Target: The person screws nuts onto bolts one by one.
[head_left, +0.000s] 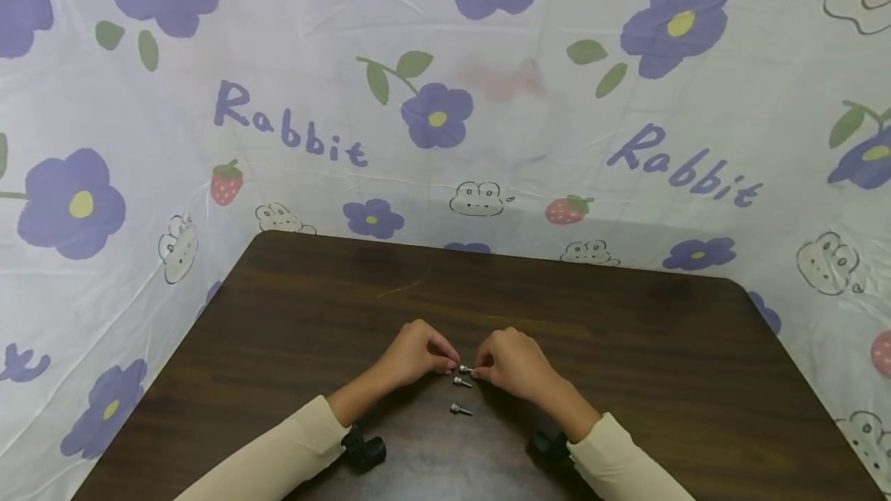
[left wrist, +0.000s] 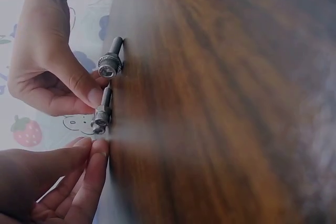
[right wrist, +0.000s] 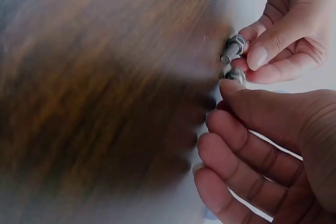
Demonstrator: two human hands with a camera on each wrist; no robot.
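Observation:
Three metal bolts with nuts lie in a rough row on the dark tabletop: the far bolt [head_left: 465,369], the middle bolt [head_left: 457,382] and the near bolt [head_left: 461,410]. My right hand [head_left: 515,362] pinches the far bolt's threaded end between thumb and forefinger; the right wrist view shows the thumb over that bolt [right wrist: 234,75]. Close beside the same bolt's head, my left hand [head_left: 412,354] has its bent fingers and thumb near one another. The left wrist view shows a small gap between these fingertips [left wrist: 97,148] and the head. Part of the far bolt is hidden.
The brown wooden table [head_left: 334,315] has a rounded far edge. A white cloth [head_left: 515,130] printed with flowers and rabbits hangs behind and at both sides. Black wrist mounts [head_left: 363,451] sit under the cream sleeves [head_left: 278,447].

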